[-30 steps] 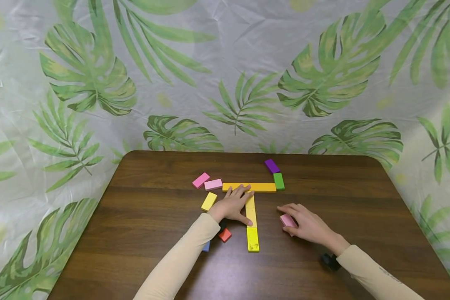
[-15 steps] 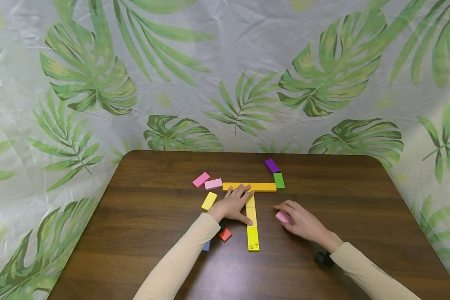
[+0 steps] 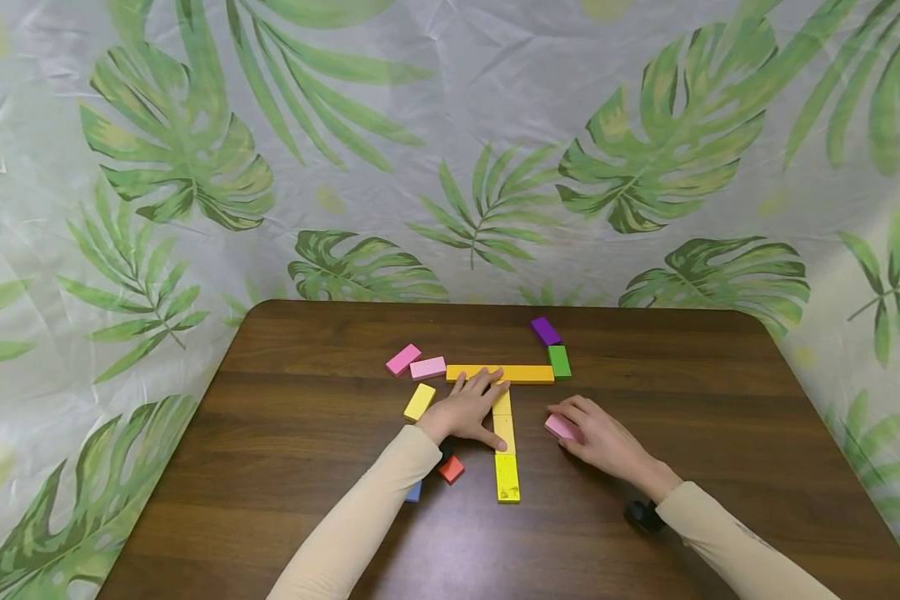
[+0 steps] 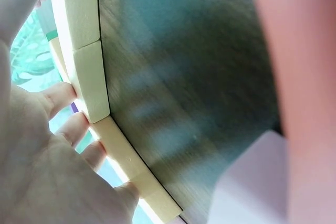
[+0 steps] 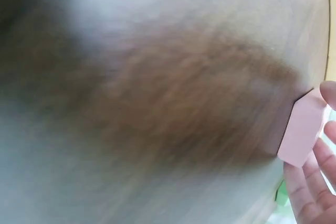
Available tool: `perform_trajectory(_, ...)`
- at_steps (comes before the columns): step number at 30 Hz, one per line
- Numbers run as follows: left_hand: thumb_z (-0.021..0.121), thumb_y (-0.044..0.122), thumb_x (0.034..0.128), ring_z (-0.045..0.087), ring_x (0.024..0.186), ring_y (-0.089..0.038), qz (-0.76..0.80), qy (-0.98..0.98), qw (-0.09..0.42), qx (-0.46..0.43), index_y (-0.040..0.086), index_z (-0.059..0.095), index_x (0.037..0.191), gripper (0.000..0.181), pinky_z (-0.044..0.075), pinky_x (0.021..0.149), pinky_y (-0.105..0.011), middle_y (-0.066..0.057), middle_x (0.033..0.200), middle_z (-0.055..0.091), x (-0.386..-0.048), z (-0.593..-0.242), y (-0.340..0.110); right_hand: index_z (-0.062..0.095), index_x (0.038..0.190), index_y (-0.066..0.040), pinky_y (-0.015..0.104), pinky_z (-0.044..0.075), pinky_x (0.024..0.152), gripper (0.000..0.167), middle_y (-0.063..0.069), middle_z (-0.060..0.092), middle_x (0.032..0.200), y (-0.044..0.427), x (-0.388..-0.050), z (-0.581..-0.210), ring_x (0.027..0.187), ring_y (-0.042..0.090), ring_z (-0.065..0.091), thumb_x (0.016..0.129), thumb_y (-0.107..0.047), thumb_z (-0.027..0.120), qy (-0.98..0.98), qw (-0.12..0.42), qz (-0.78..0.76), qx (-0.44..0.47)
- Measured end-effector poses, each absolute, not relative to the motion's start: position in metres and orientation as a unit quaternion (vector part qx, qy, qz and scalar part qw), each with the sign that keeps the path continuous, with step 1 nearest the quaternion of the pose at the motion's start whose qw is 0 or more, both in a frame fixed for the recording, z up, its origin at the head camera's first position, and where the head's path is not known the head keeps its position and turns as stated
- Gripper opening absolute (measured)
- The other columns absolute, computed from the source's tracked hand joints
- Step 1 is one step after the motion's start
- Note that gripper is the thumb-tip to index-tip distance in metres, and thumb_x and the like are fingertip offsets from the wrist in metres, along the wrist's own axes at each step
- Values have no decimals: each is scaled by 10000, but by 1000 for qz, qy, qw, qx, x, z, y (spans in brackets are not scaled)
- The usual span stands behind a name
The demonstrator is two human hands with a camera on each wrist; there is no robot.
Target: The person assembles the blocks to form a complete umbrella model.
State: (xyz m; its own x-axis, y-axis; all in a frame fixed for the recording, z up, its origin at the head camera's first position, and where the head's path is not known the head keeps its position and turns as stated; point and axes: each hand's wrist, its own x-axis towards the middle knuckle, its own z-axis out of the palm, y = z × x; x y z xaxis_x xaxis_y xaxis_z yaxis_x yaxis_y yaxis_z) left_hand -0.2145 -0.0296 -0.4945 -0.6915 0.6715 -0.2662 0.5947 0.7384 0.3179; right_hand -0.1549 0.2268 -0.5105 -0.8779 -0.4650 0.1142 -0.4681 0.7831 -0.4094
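My left hand (image 3: pixel 463 414) rests with spread fingers on a row of orange blocks (image 3: pixel 528 375), its thumb on a column of pale yellow blocks (image 3: pixel 503 429) that runs toward me. A bright yellow block (image 3: pixel 507 479) ends that column. The left wrist view shows the fingertips against the side of these touching blocks (image 4: pixel 90 77). To the right of the column, my right hand (image 3: pixel 603 437) grips a pink block (image 3: pixel 561 427) between thumb and fingers, low over the table. In the right wrist view the pink block (image 5: pixel 302 129) is at the fingertips.
A green block (image 3: pixel 559 362) and a purple block (image 3: pixel 546 332) stand at the row's right end. At its left end lie two pink blocks (image 3: pixel 428 368). A yellow block (image 3: pixel 419 402), a red block (image 3: pixel 452 469) and a partly hidden blue block (image 3: pixel 413 492) lie near my left arm.
My right hand has slid left across the table with the pink block, closer to the yellow column. The left hand stays where it was.
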Motion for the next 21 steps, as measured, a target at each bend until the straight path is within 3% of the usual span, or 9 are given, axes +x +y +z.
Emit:
perform_trajectory(10,712,580,767,22,1452,-245,101,915,181,345,145,199,1538,1024,24,1139,-486,-51,1593,73,-217,-499,-29,608,1240,-23,380,506,783,494,64,588,1111,234,-149,-514,915,182,542,778,-91,772,-943,25,218,249)
perform_trajectory(21,710,585,766,17,1452,-248,104,915,182,345,147,197,1539,1026,22,1140,-482,-48,1594,69,-217,-500,-29,623,1218,-19,422,501,821,439,93,595,1109,223,-173,-506,960,231,556,801,-63,755,-936,54,253,241)
